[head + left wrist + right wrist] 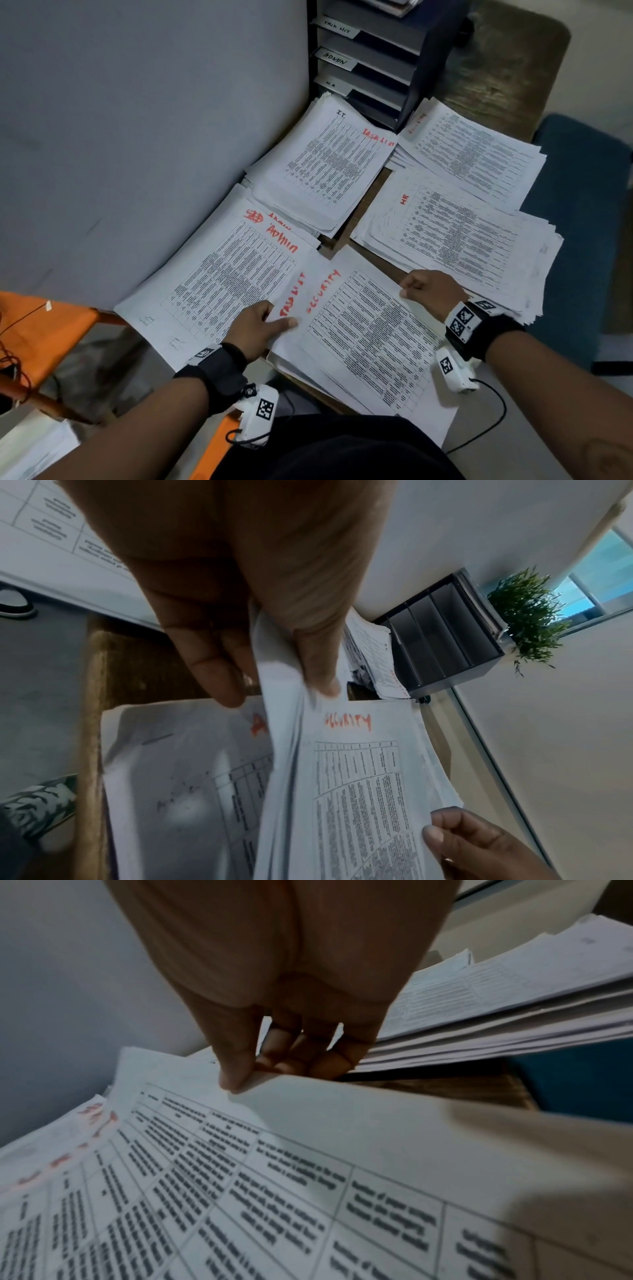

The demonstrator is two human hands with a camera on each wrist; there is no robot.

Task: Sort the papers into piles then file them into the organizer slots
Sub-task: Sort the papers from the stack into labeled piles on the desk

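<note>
Both hands pinch the stack headed SECURITY (370, 339), nearest the person on the wooden table (493, 78): left hand (255, 325) at its left edge, thumb on top; right hand (428, 287) at the far right edge. Sheets beneath are hidden, one showing a partly legible red heading. The ADMIN pile (222, 284) lies just left, the HR pile (455, 233) behind. The organizer (370, 58) is cut off above, its slot labels partly illegible.

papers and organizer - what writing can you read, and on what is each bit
"SECURITY", red, on the sheet both hands hold
"TASK LIST", red, on the sheet's left margin, partly blurred
"ADMIN", red, on the near-left pile
"IT", black, and a smeared red "TASK LIST" on the far-left pile
"HR", red, on the right pile
"ADMIN" on an organizer tab
Other tabs, the far-right pile's red word and all printed tables: unreadable
</note>
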